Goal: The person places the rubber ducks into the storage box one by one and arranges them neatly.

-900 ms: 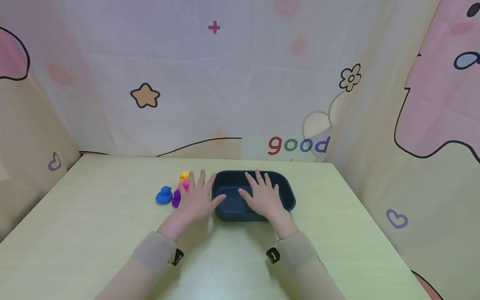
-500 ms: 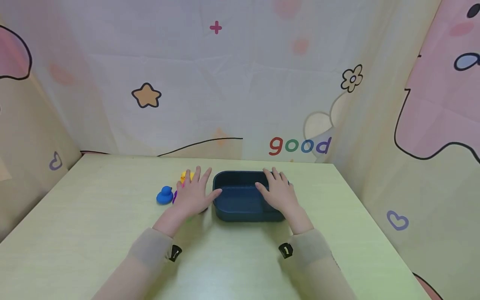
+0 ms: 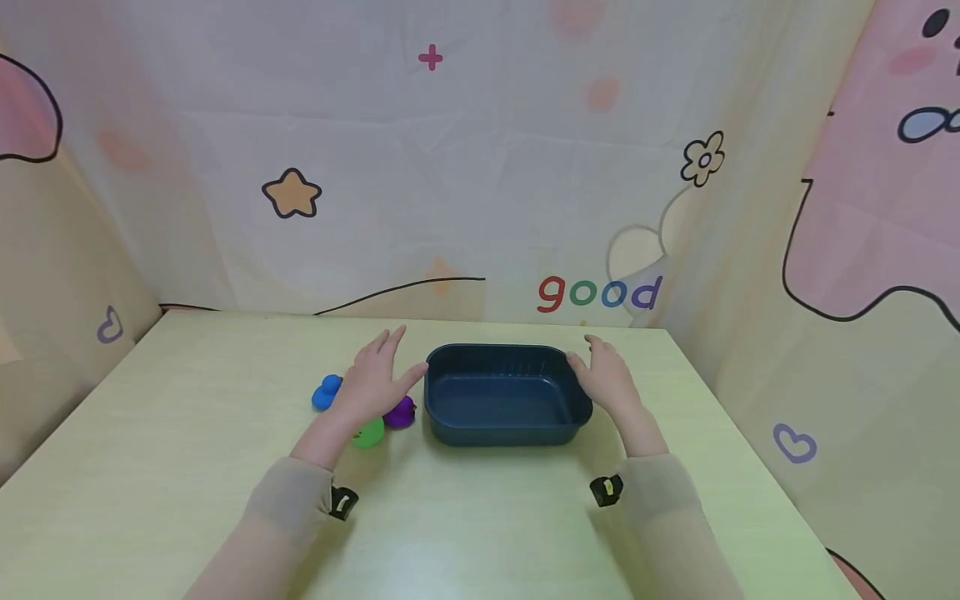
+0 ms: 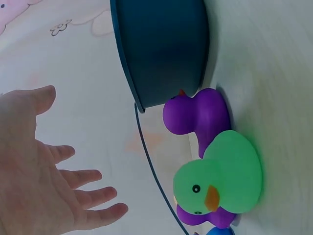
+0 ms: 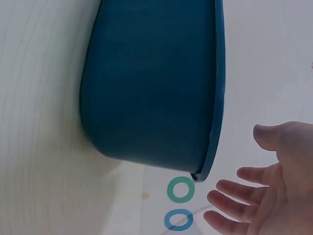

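Note:
A dark blue rectangular basin (image 3: 508,436) stands upright on the table. Off its left end hovers my left hand (image 3: 367,385), fingers extended and thumb spread toward the rim; the left wrist view shows a gap between hand and basin. My right hand (image 3: 611,383) is just beyond the basin's right end, fingers loosely extended, holding nothing. Below my left hand are small toy ducks: a green duck (image 4: 234,171), a purple duck (image 4: 210,115) close to the basin, a second purple one behind the green, and a blue duck (image 3: 326,393). My hand hides other ducks in the head view.
The pale wooden table (image 3: 480,517) carries the basin and the ducks. A printed cloth backdrop (image 3: 480,167) rises along the table's back edge and continues down both sides.
My right hand has moved from above the basin to beyond its right end. My left hand has shifted slightly left and turned, uncovering the green duck and a purple duck. The basin stays put.

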`<move>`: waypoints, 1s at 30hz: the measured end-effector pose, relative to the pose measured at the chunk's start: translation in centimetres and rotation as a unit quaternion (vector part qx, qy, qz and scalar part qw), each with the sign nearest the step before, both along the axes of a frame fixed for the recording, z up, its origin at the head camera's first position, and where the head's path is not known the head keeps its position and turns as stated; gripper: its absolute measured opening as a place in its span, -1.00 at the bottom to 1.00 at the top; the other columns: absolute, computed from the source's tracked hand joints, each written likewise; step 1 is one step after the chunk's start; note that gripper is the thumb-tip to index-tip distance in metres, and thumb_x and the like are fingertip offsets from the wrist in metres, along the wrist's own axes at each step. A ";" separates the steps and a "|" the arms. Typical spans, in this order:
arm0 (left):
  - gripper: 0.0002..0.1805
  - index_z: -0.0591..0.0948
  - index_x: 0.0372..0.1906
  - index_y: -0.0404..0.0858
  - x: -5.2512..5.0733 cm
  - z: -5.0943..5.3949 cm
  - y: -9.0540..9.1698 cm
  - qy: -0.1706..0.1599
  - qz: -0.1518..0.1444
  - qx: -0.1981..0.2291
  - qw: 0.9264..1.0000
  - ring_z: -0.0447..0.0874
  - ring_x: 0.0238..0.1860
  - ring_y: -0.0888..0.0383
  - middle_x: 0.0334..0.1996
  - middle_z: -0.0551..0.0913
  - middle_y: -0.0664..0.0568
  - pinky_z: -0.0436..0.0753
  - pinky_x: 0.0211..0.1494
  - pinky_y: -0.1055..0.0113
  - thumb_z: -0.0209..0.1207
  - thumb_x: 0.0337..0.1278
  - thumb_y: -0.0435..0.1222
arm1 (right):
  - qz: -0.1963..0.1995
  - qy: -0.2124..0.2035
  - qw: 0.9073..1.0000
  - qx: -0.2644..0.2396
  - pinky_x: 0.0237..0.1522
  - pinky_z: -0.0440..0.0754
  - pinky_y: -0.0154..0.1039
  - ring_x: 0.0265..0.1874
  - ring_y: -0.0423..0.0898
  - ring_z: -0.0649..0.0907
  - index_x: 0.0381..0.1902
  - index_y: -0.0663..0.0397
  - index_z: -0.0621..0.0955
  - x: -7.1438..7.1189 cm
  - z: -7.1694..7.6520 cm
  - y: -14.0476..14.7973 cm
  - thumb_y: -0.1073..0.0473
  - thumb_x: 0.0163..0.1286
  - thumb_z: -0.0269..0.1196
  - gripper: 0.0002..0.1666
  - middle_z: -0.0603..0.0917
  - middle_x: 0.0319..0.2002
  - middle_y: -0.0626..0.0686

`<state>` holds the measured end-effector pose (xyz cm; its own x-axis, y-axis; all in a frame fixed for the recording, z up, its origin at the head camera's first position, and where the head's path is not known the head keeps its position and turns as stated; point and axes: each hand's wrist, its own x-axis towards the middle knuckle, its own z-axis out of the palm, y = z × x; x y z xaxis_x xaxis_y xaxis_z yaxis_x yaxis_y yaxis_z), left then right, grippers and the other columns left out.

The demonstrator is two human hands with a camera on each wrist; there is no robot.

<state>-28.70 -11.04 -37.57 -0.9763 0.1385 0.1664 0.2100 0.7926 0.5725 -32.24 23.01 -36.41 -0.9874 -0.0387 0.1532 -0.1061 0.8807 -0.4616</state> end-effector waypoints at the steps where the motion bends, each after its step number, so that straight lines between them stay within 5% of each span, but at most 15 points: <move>1: -0.12 -0.02 0.57 -0.15 0.0 0.0 -0.2 -0.001 0.000 0.010 1.000 -0.01 0.49 -0.33 0.52 0.01 -0.30 0.29 0.35 -0.33 0.02 0.34 0.14 | -0.001 -0.002 1.000 -0.007 0.32 0.35 0.23 0.29 0.37 0.38 0.40 0.47 0.18 -0.2 -0.1 0.3 0.01 0.54 -0.02 -0.28 0.35 0.30 0.50; 9: -0.20 0.05 0.54 -0.26 -0.3 -0.2 -1.3 -0.011 0.002 0.081 0.997 0.10 0.47 -0.28 0.47 0.14 -0.31 0.24 0.44 -0.21 0.02 0.39 0.03 | -0.007 -0.046 0.994 -0.095 0.22 0.47 0.17 0.16 0.33 0.48 0.36 0.50 0.23 -1.0 -1.4 1.9 0.01 0.55 -0.04 -0.31 0.44 0.21 0.49; 14: -0.27 0.11 0.51 -0.32 -0.5 -0.1 -2.4 -0.014 0.007 0.128 0.992 0.21 0.41 -0.28 0.42 0.24 -0.33 0.28 0.42 -0.20 -0.01 0.44 -0.03 | -0.008 -0.137 0.958 -0.250 0.23 0.52 0.08 0.19 0.27 0.48 0.44 0.43 0.12 -1.0 -2.2 2.3 -0.02 0.59 -0.09 -0.28 0.36 0.30 0.45; 17: -0.30 0.15 0.49 -0.34 -0.6 -0.3 -3.3 -0.008 0.014 0.160 0.987 0.29 0.37 -0.27 0.39 0.30 -0.32 0.34 0.38 -0.18 -0.01 0.45 -0.05 | -0.004 -0.165 0.939 -0.300 0.31 0.45 0.07 0.25 0.27 0.43 0.45 0.43 0.10 -1.1 -2.6 2.4 -0.03 0.59 -0.09 -0.26 0.32 0.34 0.43; 21: -0.35 0.21 0.46 -0.35 -0.7 -0.5 -4.3 0.008 0.033 0.203 0.979 0.35 0.34 -0.24 0.36 0.36 -0.28 0.39 0.35 -0.13 0.00 0.45 -0.09 | 0.002 -0.177 0.926 -0.335 0.27 0.48 -0.02 0.23 0.21 0.43 0.43 0.44 0.13 -1.2 -3.2 2.4 -0.03 0.57 -0.05 -0.25 0.30 0.35 0.41; 26: -0.39 0.27 0.43 -0.33 -0.8 -0.8 -5.5 0.020 0.070 0.239 0.968 0.41 0.31 -0.19 0.33 0.42 -0.23 0.45 0.33 -0.09 0.03 0.43 -0.12 | -0.002 -0.188 0.913 -0.361 -0.08 0.58 -0.37 -0.02 -0.05 0.55 0.42 0.43 0.18 -1.4 -3.9 2.2 0.03 0.54 0.01 -0.29 0.30 0.36 0.36; 30: -0.39 0.27 0.43 -0.30 -1.0 -1.1 -6.3 0.011 0.087 0.261 0.962 0.38 0.33 -0.18 0.33 0.42 -0.21 0.44 0.34 -0.07 0.03 0.43 -0.10 | -0.013 -0.188 0.908 -0.375 -0.20 0.56 -0.46 -0.11 -0.14 0.53 0.41 0.41 0.21 -1.6 -4.4 2.3 0.10 0.52 0.04 -0.33 0.32 0.34 0.33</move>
